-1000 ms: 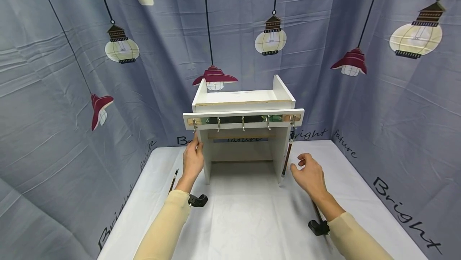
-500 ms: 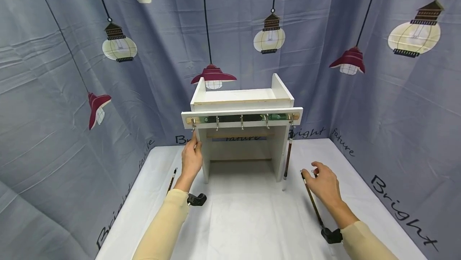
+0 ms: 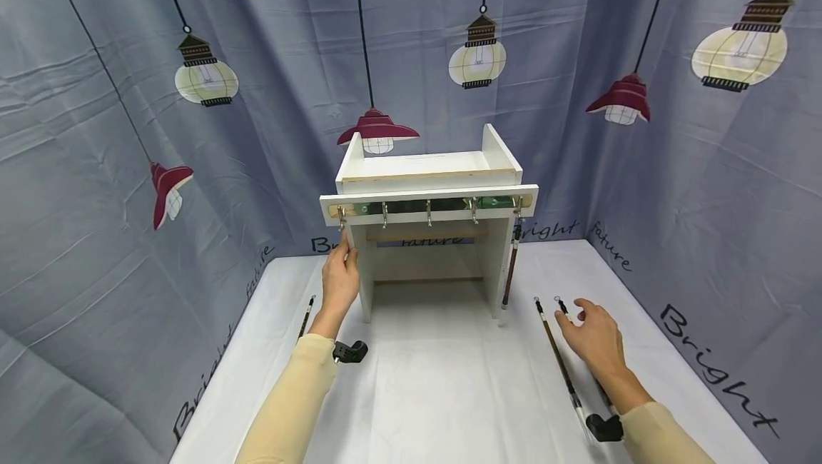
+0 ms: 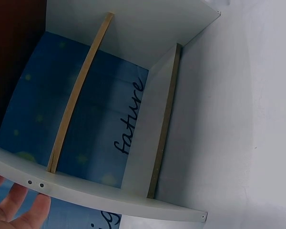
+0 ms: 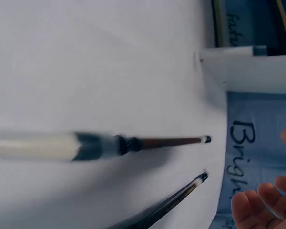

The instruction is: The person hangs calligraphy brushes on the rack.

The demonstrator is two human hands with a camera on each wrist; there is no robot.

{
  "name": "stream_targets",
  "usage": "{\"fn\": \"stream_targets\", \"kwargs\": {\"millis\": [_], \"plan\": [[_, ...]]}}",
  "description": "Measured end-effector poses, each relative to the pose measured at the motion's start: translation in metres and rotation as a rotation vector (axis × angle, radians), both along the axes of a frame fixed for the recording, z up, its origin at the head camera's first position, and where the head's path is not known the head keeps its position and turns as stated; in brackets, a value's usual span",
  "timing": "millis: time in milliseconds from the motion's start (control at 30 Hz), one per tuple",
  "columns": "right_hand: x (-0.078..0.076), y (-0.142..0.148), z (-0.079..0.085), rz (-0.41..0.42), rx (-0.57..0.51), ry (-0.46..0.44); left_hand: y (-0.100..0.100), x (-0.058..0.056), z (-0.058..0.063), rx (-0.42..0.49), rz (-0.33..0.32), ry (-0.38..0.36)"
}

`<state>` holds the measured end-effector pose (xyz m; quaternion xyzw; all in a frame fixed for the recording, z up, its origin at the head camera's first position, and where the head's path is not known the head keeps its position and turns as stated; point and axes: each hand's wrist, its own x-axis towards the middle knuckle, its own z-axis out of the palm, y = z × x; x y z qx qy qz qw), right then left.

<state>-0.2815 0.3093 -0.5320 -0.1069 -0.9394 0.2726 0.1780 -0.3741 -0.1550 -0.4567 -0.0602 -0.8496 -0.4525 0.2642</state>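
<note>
A white wooden shelf unit [image 3: 411, 173] stands at the back of the table, with a row of metal hooks [image 3: 429, 214] on its front rail. From the rightmost hook hangs a calligraphy brush [image 3: 511, 268], tip down. My left hand [image 3: 338, 284] rests its extended fingers against the outside of the left side panel [image 4: 100, 193], just under the leftmost hook. Two more brushes lie at the right: one brush [image 3: 557, 353] in full view, another brush [image 3: 563, 307] partly covered by my right hand [image 3: 597, 339]. That hand hovers with loosely bent fingers, holding nothing.
A further brush [image 3: 307, 316] lies on the white table [image 3: 424, 407] left of the shelf, partly behind my left forearm. Grey-blue curtains [image 3: 302, 93] with printed lamps enclose the table at the back and sides.
My right hand has moved right and toward me, away from the hanging brush to over the brushes on the table. The hanging brush has swung slightly. My left hand stays at the panel.
</note>
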Motion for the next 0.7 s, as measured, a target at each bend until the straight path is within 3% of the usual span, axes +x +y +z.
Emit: {"fn": "stream_targets", "kwargs": {"millis": [367,700], "plan": [[0.006,0.022,-0.020,-0.037,0.023,-0.071,-0.001,-0.002,0.000,-0.010,0.016,-0.006],[0.009,0.031,-0.036,-0.016,0.063,-0.117,0.000,0.000,0.000,-0.005,0.004,-0.022]]}}
